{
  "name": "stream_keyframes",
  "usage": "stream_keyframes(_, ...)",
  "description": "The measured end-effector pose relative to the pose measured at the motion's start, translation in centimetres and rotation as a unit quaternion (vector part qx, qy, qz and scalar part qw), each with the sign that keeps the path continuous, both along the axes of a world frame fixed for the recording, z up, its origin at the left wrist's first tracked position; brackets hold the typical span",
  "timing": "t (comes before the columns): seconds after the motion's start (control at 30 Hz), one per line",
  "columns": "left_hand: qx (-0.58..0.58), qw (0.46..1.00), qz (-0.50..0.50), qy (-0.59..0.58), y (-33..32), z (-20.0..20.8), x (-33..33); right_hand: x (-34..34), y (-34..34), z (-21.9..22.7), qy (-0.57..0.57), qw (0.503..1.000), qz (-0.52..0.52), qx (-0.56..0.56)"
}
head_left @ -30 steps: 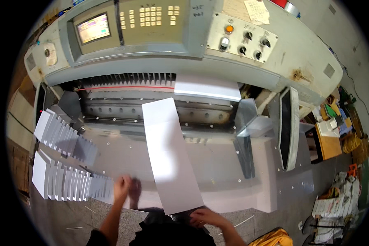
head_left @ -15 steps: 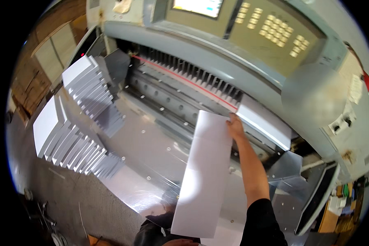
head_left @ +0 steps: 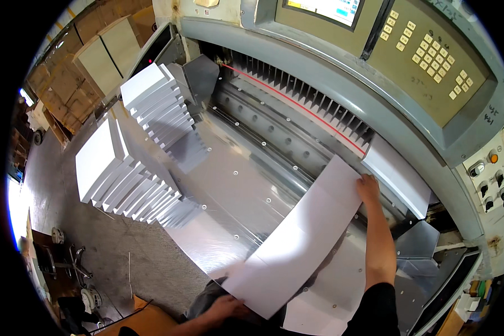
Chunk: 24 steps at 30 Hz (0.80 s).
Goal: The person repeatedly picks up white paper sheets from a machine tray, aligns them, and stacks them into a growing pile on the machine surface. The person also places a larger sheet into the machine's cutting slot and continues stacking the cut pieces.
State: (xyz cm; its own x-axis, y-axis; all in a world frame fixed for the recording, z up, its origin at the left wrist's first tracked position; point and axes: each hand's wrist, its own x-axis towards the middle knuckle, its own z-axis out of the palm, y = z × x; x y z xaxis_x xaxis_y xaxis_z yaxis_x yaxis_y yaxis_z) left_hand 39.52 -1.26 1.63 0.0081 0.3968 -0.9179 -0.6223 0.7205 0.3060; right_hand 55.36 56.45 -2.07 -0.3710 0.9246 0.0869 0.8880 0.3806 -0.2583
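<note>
A long white strip of paper [head_left: 302,241] hangs slantwise over the shiny metal table of a paper-cutting machine. My right hand [head_left: 368,189] is closed on its far right end, fingers curled over the edge. Down at the near left corner, my left hand [head_left: 228,307] has its fingers at the edge of the paper; they look closed on it. Right beyond my right hand, a white block of paper [head_left: 400,176] lies in the machine's opening. A red light line [head_left: 297,103] runs along the slotted bar to its left.
Two fanned-out stacks of white paper, a nearer one [head_left: 103,159] and a farther one [head_left: 151,89], stand on the table's left side. Above the opening are a keypad panel [head_left: 431,73] and a screen [head_left: 330,8]. Knobs [head_left: 499,179] sit at the right. Concrete floor [head_left: 117,252] lies left.
My left hand has come up to the paper's near corner. The strip has swung from nearly upright to a slant, its near end still toward me. The view has shifted left.
</note>
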Motion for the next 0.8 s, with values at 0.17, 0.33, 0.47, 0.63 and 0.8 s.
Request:
stream_keyframes(0.17,0.041,0.967,-0.127,0.216,0.5,-2.0,-11.1,5.3,-5.3,-2.0,0.011,0.994,-0.094,0.050)
stream_keyframes(0.33,0.091,0.860,-0.204,0.459,9.3,-1.7,-20.6,13.5,-14.4,-3.5,-0.001,0.981,-0.181,0.064)
stream_keyframes(0.47,0.086,0.710,-0.275,0.643,21.9,-3.8,-25.9,16.8,-24.3,-5.2,-0.038,0.961,-0.256,0.092)
stream_keyframes(0.63,0.025,0.630,-0.230,0.742,36.0,-3.5,-30.6,7.4,-30.4,-2.6,0.052,0.971,-0.227,0.060)
stream_keyframes(0.8,-0.015,0.605,-0.232,0.761,45.7,-3.3,-37.1,-3.0,-26.6,-1.1,0.130,0.930,-0.344,0.023)
